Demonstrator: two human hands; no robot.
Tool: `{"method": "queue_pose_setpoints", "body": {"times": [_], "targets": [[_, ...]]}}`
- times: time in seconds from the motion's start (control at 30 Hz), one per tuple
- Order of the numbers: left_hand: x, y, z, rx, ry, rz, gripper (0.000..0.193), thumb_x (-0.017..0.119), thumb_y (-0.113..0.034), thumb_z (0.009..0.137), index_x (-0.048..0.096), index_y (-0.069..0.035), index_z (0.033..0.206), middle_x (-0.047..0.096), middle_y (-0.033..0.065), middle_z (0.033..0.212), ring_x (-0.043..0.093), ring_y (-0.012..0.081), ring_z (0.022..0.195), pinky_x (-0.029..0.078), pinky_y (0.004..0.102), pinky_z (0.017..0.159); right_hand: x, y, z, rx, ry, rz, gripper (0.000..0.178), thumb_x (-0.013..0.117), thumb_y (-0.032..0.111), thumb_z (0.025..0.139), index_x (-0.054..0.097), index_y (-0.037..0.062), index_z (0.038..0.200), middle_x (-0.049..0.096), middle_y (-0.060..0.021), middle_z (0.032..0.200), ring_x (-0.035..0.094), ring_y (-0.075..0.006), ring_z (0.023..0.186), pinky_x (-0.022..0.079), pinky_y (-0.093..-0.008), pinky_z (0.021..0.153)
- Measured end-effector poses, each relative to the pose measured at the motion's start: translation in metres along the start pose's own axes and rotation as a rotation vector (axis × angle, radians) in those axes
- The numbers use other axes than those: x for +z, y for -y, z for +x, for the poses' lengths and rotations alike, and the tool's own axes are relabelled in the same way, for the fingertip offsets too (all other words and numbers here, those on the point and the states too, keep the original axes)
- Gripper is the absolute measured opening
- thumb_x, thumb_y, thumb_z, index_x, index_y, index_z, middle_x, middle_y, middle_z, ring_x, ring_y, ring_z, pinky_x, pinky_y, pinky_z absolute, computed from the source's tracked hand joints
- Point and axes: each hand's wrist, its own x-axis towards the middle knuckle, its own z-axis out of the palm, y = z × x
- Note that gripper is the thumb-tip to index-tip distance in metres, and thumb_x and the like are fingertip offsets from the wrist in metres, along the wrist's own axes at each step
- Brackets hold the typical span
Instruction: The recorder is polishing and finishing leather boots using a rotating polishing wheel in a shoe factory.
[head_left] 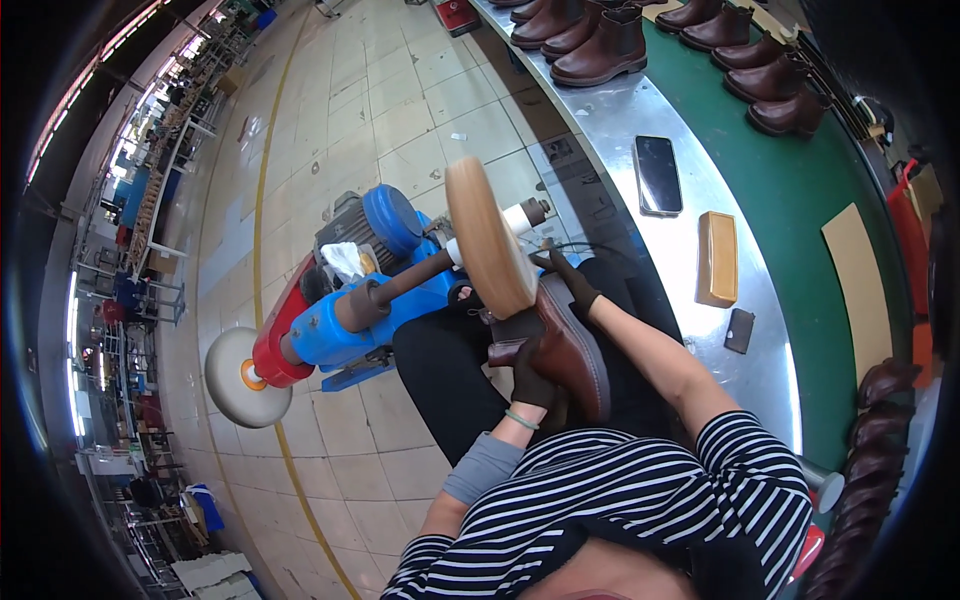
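Note:
A brown leather boot (572, 362) lies across my lap, its pale-stitched sole edge turned to the right. Dark gloves cover both hands. My left hand (532, 384) grips the boot near its shaft, with a bracelet at the wrist. At the boot's far end, my right hand (570, 281) is closed on it, fingers partly hidden. Right against the boot's upper side stands a tan buffing wheel (485, 238) on a shaft; whether they touch is hard to make out. The wheel belongs to a blue and red polishing machine (350, 325).
A metal-edged table (690, 262) with a green belt (790, 250) runs along my right. On it lie a phone (658, 175), a yellowish block (717, 259) and several brown boots (600, 50). A pale second wheel (235, 377) sits at the machine's left end, above the tiled floor.

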Motion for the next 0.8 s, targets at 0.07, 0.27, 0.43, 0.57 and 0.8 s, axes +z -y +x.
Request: {"method": "queue_pose_setpoints", "body": {"times": [0.07, 0.27, 0.43, 0.57, 0.8], "targets": [[0.000, 0.008, -0.003, 0.048, -0.012, 0.142, 0.032, 0.050, -0.025, 0.088, 0.058, -0.004, 0.111, 0.063, 0.0113, 0.106, 0.059, 0.0231, 0.101, 0.046, 0.0369, 0.093, -0.011, 0.003, -0.017, -0.065, 0.053, -0.079, 0.060, 0.042, 0.056, 0.091, 0.053, 0.0124, 0.130, 0.059, -0.0099, 0.108, 0.056, -0.0179, 0.097, 0.042, -0.0299, 0.091], [0.028, 0.010, 0.020, -0.004, 0.007, 0.202, 0.032, 0.055, -0.026, 0.084, 0.060, -0.005, 0.107, 0.063, 0.0101, 0.101, 0.061, 0.0228, 0.095, 0.047, 0.0345, 0.091, -0.011, 0.006, -0.065, -0.350, -0.134, -0.178, 0.052, 0.064, 0.033, 0.082, 0.050, 0.0101, 0.127, 0.057, -0.0088, 0.105, 0.056, -0.0185, 0.097, 0.044, -0.0313, 0.088], [0.040, 0.034, 0.021, -0.093, 0.055, 0.137, 0.034, 0.054, -0.030, 0.087, 0.058, -0.006, 0.111, 0.062, 0.0082, 0.104, 0.059, 0.0214, 0.098, 0.047, 0.0336, 0.091, -0.001, 0.042, -0.110, -0.202, -0.357, -0.208, 0.067, 0.075, 0.024, 0.069, 0.044, 0.0085, 0.126, 0.055, -0.0108, 0.111, 0.054, -0.0218, 0.101, 0.045, -0.0334, 0.087], [0.040, 0.026, -0.007, -0.177, 0.059, 0.076, 0.027, 0.047, -0.019, 0.094, 0.057, -0.006, 0.115, 0.059, 0.0054, 0.115, 0.058, 0.0190, 0.103, 0.045, 0.0303, 0.094, 0.029, 0.079, -0.151, -0.433, -0.473, -0.887, 0.083, 0.079, 0.028, 0.063, 0.038, 0.0074, 0.132, 0.053, -0.0151, 0.116, 0.056, -0.0264, 0.101, 0.046, -0.0379, 0.088], [0.043, -0.006, 0.007, 0.017, 0.132, 0.287, 0.044, 0.041, -0.037, 0.096, 0.045, -0.009, 0.129, 0.051, 0.0090, 0.126, 0.049, 0.0227, 0.118, 0.041, 0.0388, 0.099, 0.103, 0.068, -0.168, -0.770, -0.214, -1.333, 0.079, 0.080, 0.021, 0.058, 0.040, 0.0039, 0.124, 0.050, -0.0193, 0.114, 0.054, -0.0388, 0.102, 0.046, -0.0409, 0.085]]}}
